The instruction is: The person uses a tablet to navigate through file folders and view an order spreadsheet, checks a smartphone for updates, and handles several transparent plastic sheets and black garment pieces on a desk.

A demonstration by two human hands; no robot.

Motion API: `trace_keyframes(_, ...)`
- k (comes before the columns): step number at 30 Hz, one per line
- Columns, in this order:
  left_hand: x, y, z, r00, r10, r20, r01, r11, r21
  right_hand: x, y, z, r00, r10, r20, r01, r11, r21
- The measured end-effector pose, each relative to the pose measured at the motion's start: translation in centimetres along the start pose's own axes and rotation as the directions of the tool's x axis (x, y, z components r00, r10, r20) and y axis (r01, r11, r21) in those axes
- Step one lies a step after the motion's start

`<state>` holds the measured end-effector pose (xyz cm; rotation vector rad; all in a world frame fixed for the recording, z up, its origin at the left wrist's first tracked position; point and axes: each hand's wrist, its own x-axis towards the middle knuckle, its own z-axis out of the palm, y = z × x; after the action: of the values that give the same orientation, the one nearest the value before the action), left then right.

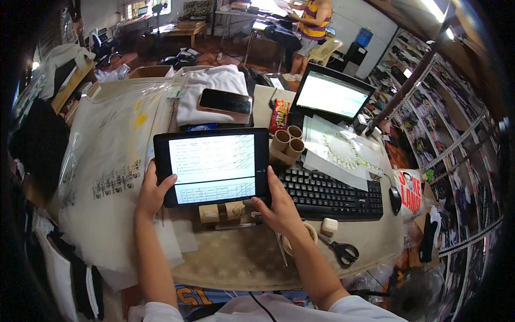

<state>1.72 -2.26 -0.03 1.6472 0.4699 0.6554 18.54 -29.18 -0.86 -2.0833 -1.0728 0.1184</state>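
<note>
two grips are clamped on one tablet (212,167) with a black frame, held in front of the person over the middle of the surface (230,260). the left grip (153,191) has the tablet's left edge, its thumb laid across the front; the right grip (280,209) has the lower right corner, thumb by the bottom edge and fingers along the side. the screen is lit and shows ruled tables in two blocks, too small to make out.

just below the tablet's lower edge lie short cardboard rolls (234,210). to its right, three brown tubes (294,146) stand bundled together, near a red snack packet (279,115). a black keyboard (335,194) lies beyond the right grip, with a mouse (395,200) beside it and a lit laptop screen (333,95) behind. nearer the person are a small white case (329,225) and black-handled scissors (344,253). past the tablet, a phone (225,101) rests on folded white cloth (201,80); clear plastic sheets (102,155) cover the left side.
</note>
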Motion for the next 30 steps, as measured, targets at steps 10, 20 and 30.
trace_keyframes(10, -0.03, 0.49, 0.07, 1.0, 0.009, 0.015, -0.009, 1.0, -0.015, 0.22, -0.24, -0.29, 0.997, 0.045, 0.055, -0.049, 0.995, 0.083)
trace_keyframes(20, -0.32, 1.01, 0.23, 1.0, -0.023, -0.005, 0.023, 1.0, 0.003, 0.18, -0.59, -0.2, 0.999, 0.029, 0.042, -0.03, 0.999, 0.019)
trace_keyframes(30, -0.18, 0.6, 0.32, 1.0, 0.031, 0.002, -0.031, 1.0, 0.001, 0.05, -0.18, 0.07, 0.999, -0.002, 0.052, 0.006, 0.997, -0.072)
